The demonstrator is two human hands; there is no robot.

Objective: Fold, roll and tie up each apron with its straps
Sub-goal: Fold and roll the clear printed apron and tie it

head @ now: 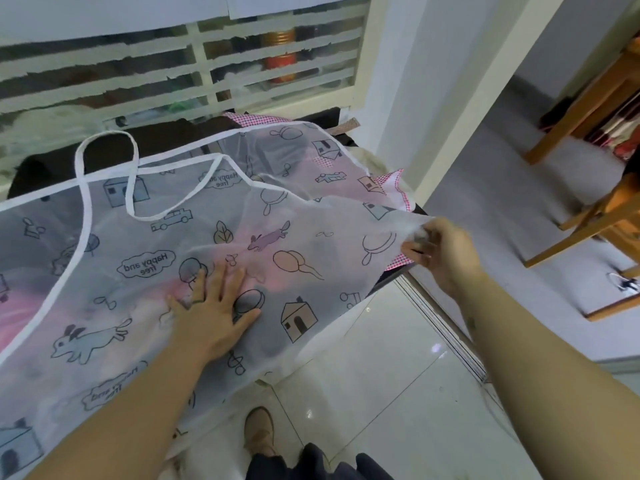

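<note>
A translucent white apron (145,244) printed with cartoon houses, rabbits and balloons lies spread over a dark table. Its white neck strap (104,140) loops at the far left. My left hand (211,310) presses flat on the middle of the apron, fingers straight. My right hand (440,251) pinches the apron's right edge and holds it up off the table's right side. A pink-checked apron (394,183) lies underneath and peeks out at the right and the back.
The dark table (45,164) stands against a white slatted window frame (194,64). A white tiled floor (381,375) lies below, with my shoe (259,431) on it. Wooden chairs (595,202) stand to the right, past a white door frame (478,109).
</note>
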